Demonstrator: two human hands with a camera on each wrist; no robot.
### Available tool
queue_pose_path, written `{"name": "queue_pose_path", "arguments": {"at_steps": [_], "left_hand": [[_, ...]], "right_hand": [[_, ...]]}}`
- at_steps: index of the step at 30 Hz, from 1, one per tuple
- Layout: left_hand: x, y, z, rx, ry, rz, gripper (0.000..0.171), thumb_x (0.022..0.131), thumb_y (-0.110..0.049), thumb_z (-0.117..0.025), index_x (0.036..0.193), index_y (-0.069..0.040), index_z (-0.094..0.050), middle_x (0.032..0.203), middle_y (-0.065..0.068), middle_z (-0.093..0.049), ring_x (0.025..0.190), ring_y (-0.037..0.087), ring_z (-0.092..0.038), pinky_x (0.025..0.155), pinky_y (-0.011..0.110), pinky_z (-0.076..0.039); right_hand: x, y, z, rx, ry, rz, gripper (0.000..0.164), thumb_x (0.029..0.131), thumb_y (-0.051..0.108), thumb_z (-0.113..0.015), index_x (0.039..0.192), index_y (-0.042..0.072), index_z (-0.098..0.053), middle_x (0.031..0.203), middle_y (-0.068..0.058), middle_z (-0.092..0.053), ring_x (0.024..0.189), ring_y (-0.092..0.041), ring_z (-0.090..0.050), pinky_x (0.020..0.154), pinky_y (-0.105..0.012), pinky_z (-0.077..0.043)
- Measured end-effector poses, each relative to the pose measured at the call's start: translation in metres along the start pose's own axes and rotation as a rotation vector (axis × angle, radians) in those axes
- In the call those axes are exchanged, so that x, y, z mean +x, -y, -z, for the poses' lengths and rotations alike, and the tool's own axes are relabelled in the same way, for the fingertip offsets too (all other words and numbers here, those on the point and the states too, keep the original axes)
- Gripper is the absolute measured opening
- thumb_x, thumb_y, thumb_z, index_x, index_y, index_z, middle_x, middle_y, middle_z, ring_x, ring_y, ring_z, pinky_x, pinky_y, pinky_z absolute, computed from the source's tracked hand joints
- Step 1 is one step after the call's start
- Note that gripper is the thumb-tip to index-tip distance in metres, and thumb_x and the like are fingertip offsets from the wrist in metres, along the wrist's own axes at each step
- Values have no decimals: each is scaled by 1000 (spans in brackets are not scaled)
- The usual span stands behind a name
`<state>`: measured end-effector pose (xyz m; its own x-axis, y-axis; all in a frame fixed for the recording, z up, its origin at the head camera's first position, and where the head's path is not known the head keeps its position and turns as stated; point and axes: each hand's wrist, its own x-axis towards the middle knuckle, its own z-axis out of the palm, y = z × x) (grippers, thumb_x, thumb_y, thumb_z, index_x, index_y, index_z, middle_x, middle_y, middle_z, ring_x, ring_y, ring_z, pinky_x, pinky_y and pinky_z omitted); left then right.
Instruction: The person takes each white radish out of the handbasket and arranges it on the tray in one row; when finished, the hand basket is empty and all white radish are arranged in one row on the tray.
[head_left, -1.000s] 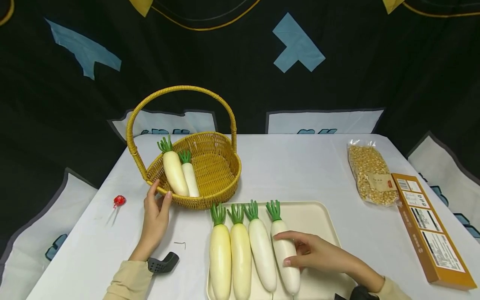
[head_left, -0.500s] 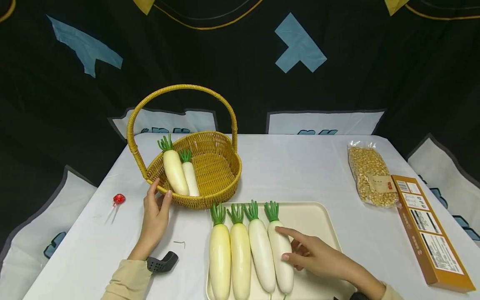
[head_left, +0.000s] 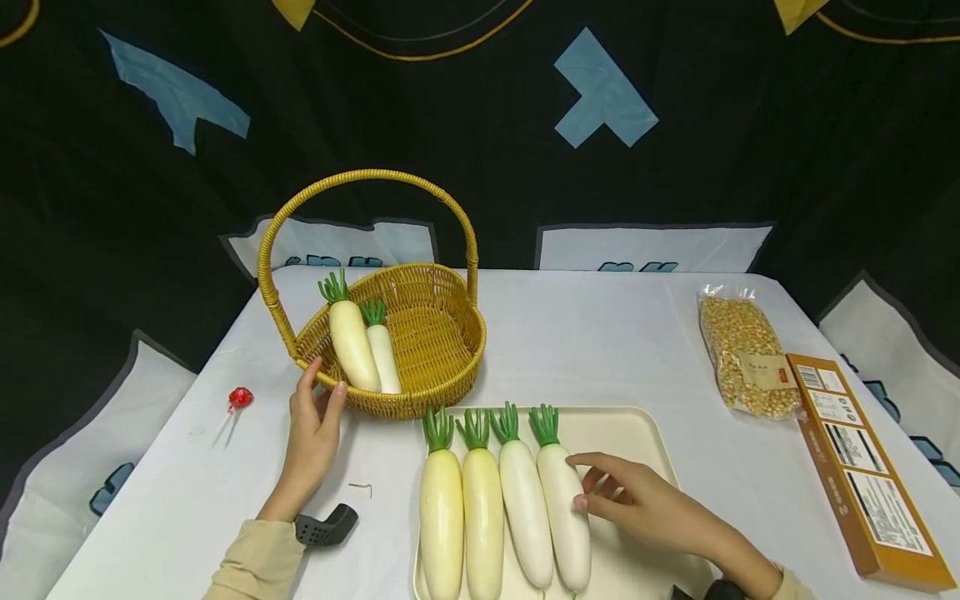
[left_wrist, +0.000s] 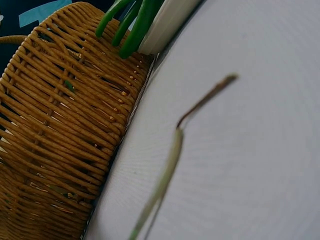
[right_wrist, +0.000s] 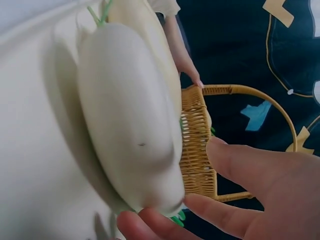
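Note:
My left hand (head_left: 313,429) touches the front left rim of a round wicker basket (head_left: 453,375) with its thumb and index finger, both fairly straight. Two white radishes with green tops lie inside the basket, a thicker one (head_left: 351,346) and a thinner one (head_left: 383,358). On a cream tray (head_left: 630,425), several more radishes lie side by side. My right hand (head_left: 645,508) is over the tray, fingers loosely bent and thumb apart, fingertips right at the side of the rightmost white radish (head_left: 564,517). That radish (right_wrist: 130,110) fills the middle of the right wrist view.
A red lollipop (head_left: 240,398) lies on the white table left of my left hand. A small bent wire-like piece (head_left: 361,486) is near the tray. At the right are a bag of corn kernels (head_left: 750,354) and a long orange box (head_left: 870,475). Behind hangs a black cloth.
The rightmost radish has shifted left, close against its neighbour. My right hand has loosened around it and drawn slightly right. My left hand stays at the basket rim.

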<state>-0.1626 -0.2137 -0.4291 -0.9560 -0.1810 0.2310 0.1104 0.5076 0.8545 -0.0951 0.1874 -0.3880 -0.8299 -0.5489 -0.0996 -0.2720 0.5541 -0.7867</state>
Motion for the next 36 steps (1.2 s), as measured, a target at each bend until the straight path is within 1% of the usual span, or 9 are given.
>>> {"name": "queue_pose_path", "arguments": {"at_steps": [4,8,14,18,22,26,30,33,36], "left_hand": [[-1,-1,0,1,4,-3,57,97,-31,-39,146,-21,-11,138,24,-21,125,40,-39,102,45,-39],[-1,-2,0,-2,9,-1,58,97,-31,-39,146,-21,-11,139,23,-20,125,41,-38,102,46,-39],[-3,-1,-1,1,5,6,57,97,-31,-39,146,-22,-11,139,23,-21,125,40,-39,102,45,-39],[-3,-1,-1,7,9,10,58,97,-32,-39,146,-22,-10,139,24,-21,125,41,-39,101,46,-39],[-4,-2,0,10,12,13,58,97,-32,-39,146,-22,-10,139,24,-21,125,41,-38,101,48,-39],[-2,-3,-1,3,14,7,58,96,-33,-39,146,-23,-11,139,23,-21,125,41,-39,100,47,-40],[-1,-2,-1,1,18,1,57,97,-33,-39,146,-23,-11,138,24,-22,125,40,-40,101,46,-40],[0,-2,0,6,15,4,57,97,-32,-39,146,-22,-11,138,24,-22,124,40,-40,101,46,-40],[-1,-2,1,8,11,13,57,97,-32,-39,146,-23,-11,138,24,-22,124,41,-40,101,47,-39]], "right_hand": [[3,1,3,-17,-52,29,36,90,37,-53,120,18,-55,101,3,-59,86,-2,-56,69,-20,-50],[8,1,6,-32,-95,56,31,91,34,-53,116,18,-57,103,5,-62,87,-3,-57,72,-21,-51],[22,7,8,-13,-112,51,31,91,35,-53,115,17,-59,97,5,-65,84,-2,-59,68,-21,-51],[34,14,5,35,-96,71,32,91,32,-53,115,12,-59,98,-2,-65,83,-5,-59,67,-22,-51],[49,22,2,146,-43,67,37,92,28,-52,122,6,-54,106,-11,-64,88,-15,-62,68,-26,-53],[67,30,0,339,28,34,43,93,28,-51,131,8,-46,121,-16,-58,102,-25,-61,78,-33,-54],[89,39,-2,527,74,31,47,92,31,-51,134,12,-42,131,-12,-52,112,-24,-57,90,-37,-50],[107,47,-4,651,111,54,48,93,30,-50,136,10,-39,134,-11,-49,116,-23,-54,97,-36,-47],[127,56,-7,760,149,58,50,93,26,-50,138,9,-35,136,-13,-46,118,-22,-53,100,-35,-44]]}}
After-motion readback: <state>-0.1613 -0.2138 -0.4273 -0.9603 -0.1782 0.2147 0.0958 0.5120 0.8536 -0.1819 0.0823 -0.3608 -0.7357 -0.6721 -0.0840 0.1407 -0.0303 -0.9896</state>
